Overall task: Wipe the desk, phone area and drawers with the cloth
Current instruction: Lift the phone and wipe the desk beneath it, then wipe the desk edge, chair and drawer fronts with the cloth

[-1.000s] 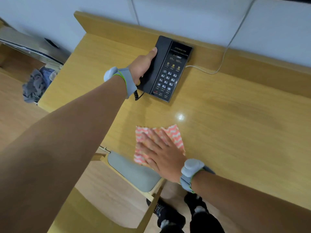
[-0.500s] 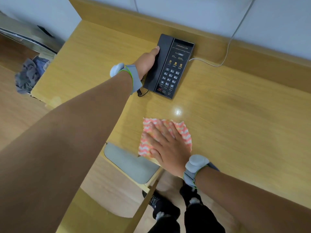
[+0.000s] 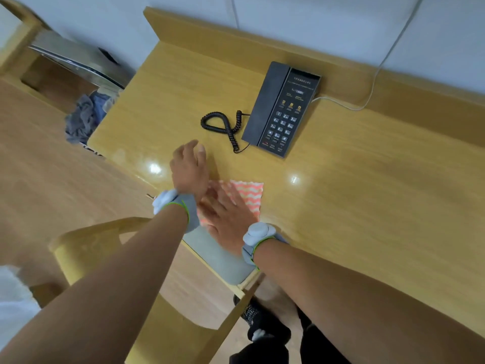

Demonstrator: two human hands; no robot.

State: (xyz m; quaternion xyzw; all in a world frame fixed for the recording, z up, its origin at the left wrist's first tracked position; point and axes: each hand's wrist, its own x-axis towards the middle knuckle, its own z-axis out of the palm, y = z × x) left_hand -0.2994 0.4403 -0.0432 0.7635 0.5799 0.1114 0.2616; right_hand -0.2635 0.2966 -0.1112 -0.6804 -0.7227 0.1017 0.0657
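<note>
A pink and white zigzag cloth (image 3: 249,192) lies on the wooden desk (image 3: 367,185) near its front edge. My right hand (image 3: 227,218) presses flat on the cloth with fingers spread. My left hand (image 3: 189,168) hovers just left of the cloth, empty, fingers loosely curled, its wrist crossing over my right fingers. The black desk phone (image 3: 283,109) sits farther back with the handset in its cradle. Its coiled cord (image 3: 223,124) loops on the desk to the left of the phone, and nothing touches it.
A wooden chair with a grey seat pad (image 3: 220,254) is tucked under the desk front below my hands. A white cable (image 3: 367,101) runs from the phone up the wall. Crumpled grey-blue clothes (image 3: 84,119) lie off the desk's left end.
My left hand let go of the phone's handset side and drew back toward me, beside the cloth. The right hand with the cloth stayed near the front edge. The view shifted left.
</note>
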